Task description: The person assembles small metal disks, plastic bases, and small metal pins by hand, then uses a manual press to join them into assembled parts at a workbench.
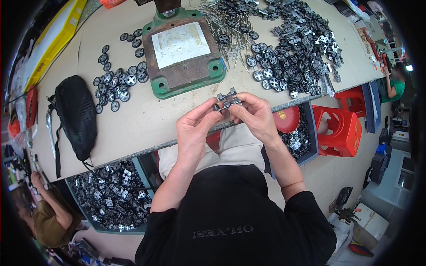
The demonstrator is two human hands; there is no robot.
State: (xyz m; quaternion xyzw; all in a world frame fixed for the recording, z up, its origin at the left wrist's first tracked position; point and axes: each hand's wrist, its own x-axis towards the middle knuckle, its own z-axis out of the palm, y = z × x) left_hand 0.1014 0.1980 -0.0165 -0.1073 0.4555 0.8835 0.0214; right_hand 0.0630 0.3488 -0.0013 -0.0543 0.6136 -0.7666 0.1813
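Just above the near edge of the desk (133,128), the right hand (256,117) pinches a small grey chassis (227,103), while the left hand's (193,128) grip closes on what looks like a black wheel (216,107). The chassis seems light, stiff, slightly slick, best taken by its ends. Beyond, the green press base (177,90) blocks the middle, with loose wheels (132,80) to its left.

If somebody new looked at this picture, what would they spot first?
Probably the chunky green-and-brown metal base at the top middle of the table, with a white sheet on it. Right of it spreads a big heap of grey parts, with black wheels nearer the table edge. Lower down, the left hand and right hand meet at a small grey part.
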